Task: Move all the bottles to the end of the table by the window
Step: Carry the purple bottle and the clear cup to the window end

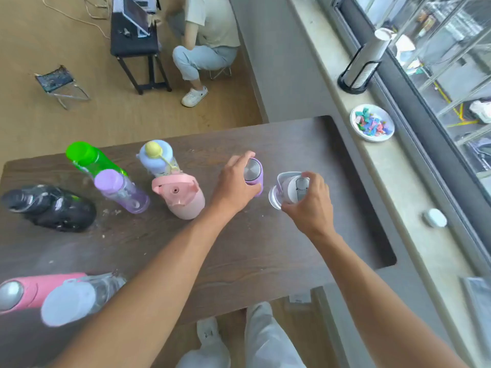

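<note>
Standing on a dark wood-grain surface [265,261], nine bottles in all. Running along the window-side edge of the surface, a pale stone sill [398,181], carrying a plate of coloured scraps [372,122], a black cup holder [357,73] and a small white object [435,218]. Lying bare between the sill and the two gripped bottles, a strip of surface; lying bare likewise, the near middle of the surface under both forearms.

Wrapping around the purple steel-capped bottle [254,173] from its side away from the sill, the left hand [235,185], grip closing on the bottle body just below the cap. Covering the clear white-lidded bottle [289,189] from above and from the near side, the right hand [310,205], grip closing on the lid. Standing upright, both bottles, the clear one nearer the sill, the two close but apart.

Standing farther from the sill, beyond the left hand: pink handled bottle [180,197], pale blue bottle with yellow knob [156,158], lilac bottle [121,191], green bottle [91,159], black bottle [50,207]. Standing farthest from the sill at the near edge, touching side by side, pink flask [29,290] and clear bottle with white cap [77,298].
</note>
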